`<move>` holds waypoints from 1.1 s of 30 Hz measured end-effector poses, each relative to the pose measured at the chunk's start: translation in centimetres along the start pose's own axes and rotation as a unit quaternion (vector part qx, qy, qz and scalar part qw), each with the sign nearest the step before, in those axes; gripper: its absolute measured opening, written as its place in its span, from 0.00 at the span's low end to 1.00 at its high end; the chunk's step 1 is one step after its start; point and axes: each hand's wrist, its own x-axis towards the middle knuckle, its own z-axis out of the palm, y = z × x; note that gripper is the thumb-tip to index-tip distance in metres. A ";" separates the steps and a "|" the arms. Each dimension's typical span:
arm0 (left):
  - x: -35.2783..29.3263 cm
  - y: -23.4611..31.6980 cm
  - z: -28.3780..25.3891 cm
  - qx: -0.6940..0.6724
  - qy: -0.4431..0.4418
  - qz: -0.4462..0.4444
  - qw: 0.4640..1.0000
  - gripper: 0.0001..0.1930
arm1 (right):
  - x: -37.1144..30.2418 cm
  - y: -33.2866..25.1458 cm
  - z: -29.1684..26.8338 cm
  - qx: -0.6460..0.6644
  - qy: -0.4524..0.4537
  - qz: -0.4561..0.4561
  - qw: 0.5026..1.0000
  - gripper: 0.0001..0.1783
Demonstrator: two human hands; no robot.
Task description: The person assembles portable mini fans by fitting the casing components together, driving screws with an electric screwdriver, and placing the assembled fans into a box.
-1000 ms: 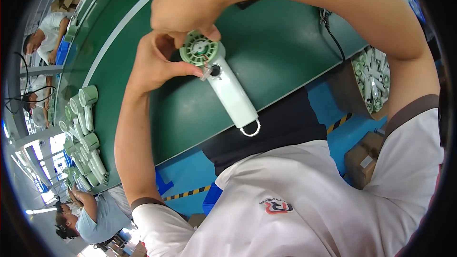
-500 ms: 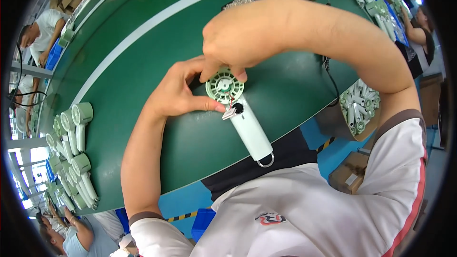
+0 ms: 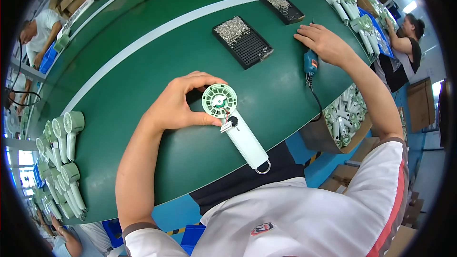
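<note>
A pale green and white handheld fan (image 3: 247, 143) lies on the green table, its round head uncovered to show the spokes, a small motor and red wires. A white connector (image 3: 226, 126) sits by its neck, next to a dark round spot. My left hand (image 3: 178, 102) holds the head between thumb and fingers. Away to the right, my right hand (image 3: 326, 43) is over the front end of a blue electric screwdriver (image 3: 310, 63), fingers stretched out. The screwdriver's tip is partly covered by the hand.
Two black trays (image 3: 254, 50) of small metal screws lie beyond the fan. Several assembled fans (image 3: 71, 135) stand at the left edge, more (image 3: 340, 7) at far right. A cardboard box (image 3: 333, 138) of fan parts is below the right edge. A black cord (image 3: 315, 97) trails from the screwdriver. Co-workers sit around.
My right hand has left the fan head and moved right to the screwdriver. My left hand keeps hold of the fan, which shifts slightly in view.
</note>
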 end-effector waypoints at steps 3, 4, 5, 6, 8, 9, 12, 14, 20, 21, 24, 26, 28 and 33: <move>-0.3 0.0 0.2 -0.008 0.008 0.004 1.000 0.35 | -0.5 0.8 0.2 0.026 -0.013 -0.007 1.000 0.27; -0.3 -0.1 0.1 -0.005 0.010 0.005 1.000 0.34 | -0.8 1.0 0.0 0.022 -0.009 -0.008 1.000 0.27; -0.4 0.0 0.1 -0.001 0.014 0.008 1.000 0.34 | -1.5 0.9 -0.4 0.090 0.022 0.018 0.996 0.27; -0.4 0.1 0.2 -0.005 0.005 0.006 1.000 0.35 | -1.8 0.9 -0.7 0.157 0.054 0.044 0.985 0.27; -0.1 0.6 0.4 0.000 -0.008 0.001 1.000 0.36 | -2.2 1.1 0.4 0.239 0.171 0.087 0.952 0.27; 0.1 0.7 0.4 0.001 -0.007 0.003 1.000 0.36 | -2.5 1.2 0.9 0.318 0.283 0.129 0.895 0.27; 0.5 0.4 0.1 0.019 -0.018 -0.005 1.000 0.37 | 3.2 -1.2 -2.4 0.430 0.554 0.089 0.707 0.24; 0.8 0.4 0.3 0.017 -0.015 -0.012 1.000 0.37 | 6.2 -1.7 -4.4 0.499 0.617 0.100 0.600 0.24; 1.2 0.5 1.3 0.019 0.006 0.032 0.999 0.36 | 11.8 -3.3 -9.1 0.749 0.517 0.139 0.391 0.16; 0.7 0.3 0.6 0.017 -0.002 0.030 0.999 0.36 | 12.7 -5.6 -10.1 0.752 0.515 0.148 0.383 0.13; 0.7 0.4 0.1 0.034 -0.003 0.064 0.997 0.35 | 13.3 -9.1 -10.8 0.727 0.512 0.157 0.430 0.12; 1.0 0.6 -0.1 0.048 -0.007 0.085 0.995 0.35 | 12.8 -9.7 -9.7 0.689 0.515 0.139 0.491 0.11; 1.1 0.7 -0.1 0.045 -0.008 0.087 0.995 0.35 | 12.5 -10.1 -9.1 0.701 0.506 0.117 0.489 0.11; 1.3 0.4 0.1 0.043 0.007 0.105 0.993 0.33 | 12.8 -10.7 -8.6 0.681 0.493 0.117 0.529 0.11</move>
